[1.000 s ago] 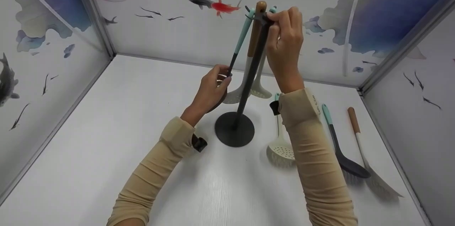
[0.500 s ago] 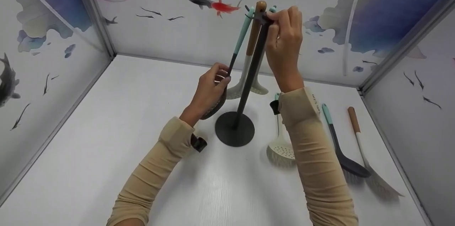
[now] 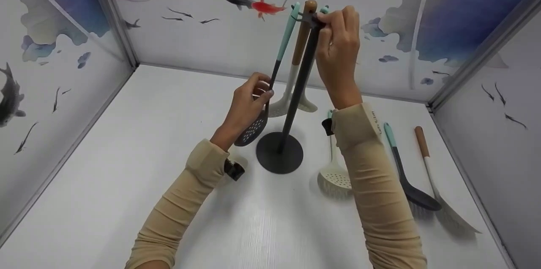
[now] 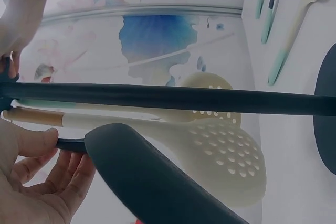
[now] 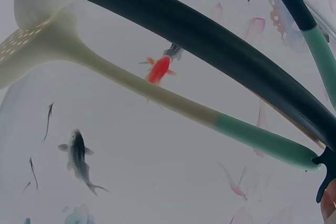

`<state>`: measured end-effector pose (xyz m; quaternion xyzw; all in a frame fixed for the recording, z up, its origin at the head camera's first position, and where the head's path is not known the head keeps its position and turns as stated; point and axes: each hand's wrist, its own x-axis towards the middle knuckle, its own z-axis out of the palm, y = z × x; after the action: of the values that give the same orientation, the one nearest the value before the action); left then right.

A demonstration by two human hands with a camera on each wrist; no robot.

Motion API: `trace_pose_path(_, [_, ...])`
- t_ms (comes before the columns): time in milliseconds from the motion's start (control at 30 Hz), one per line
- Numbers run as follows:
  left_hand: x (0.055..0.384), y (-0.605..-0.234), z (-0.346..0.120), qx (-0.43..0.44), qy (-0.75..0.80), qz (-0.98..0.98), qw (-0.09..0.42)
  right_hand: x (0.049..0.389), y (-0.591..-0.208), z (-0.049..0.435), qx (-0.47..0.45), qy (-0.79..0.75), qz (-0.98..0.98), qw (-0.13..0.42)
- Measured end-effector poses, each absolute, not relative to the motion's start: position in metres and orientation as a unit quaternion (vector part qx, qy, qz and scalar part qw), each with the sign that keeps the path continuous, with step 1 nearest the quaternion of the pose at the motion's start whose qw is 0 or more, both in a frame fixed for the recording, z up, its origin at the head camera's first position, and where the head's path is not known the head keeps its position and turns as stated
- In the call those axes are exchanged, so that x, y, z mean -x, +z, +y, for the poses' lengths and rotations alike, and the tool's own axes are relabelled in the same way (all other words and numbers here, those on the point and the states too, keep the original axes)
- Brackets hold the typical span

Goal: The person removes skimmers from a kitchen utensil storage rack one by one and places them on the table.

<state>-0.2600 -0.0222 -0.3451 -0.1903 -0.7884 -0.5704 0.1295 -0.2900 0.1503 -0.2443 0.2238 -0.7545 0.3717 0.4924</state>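
My left hand pinches the black shaft of a skimmer with a teal handle and a perforated black head. The top of its handle is beside a hook of the black utensil stand; whether it touches the hook I cannot tell. Thumb and fingers meet on the shaft in the left wrist view. My right hand grips the top of the stand, partly covering its hooks. A brown-handled cream skimmer hangs from the stand, and behind the post a teal-handled cream skimmer hangs too.
On the white table at right lie a cream skimmer, partly behind my right sleeve, a black spoon with a teal handle and a brown-handled turner. The round stand base rests on the table. Printed walls enclose the table.
My left hand has shifted slightly left and down, and the handle's top has moved up and left beside the hook. The black skimmer's perforated head now shows. My right hand stays on the stand.
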Motion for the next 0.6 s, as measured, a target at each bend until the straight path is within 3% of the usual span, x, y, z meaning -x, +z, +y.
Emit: trace_pose_path(600, [0.259,-0.340,-0.035,0.182,-0.578,-0.783,0.144,0.290,-0.243,0.151,-0.222,0.371,-0.757,0.489])
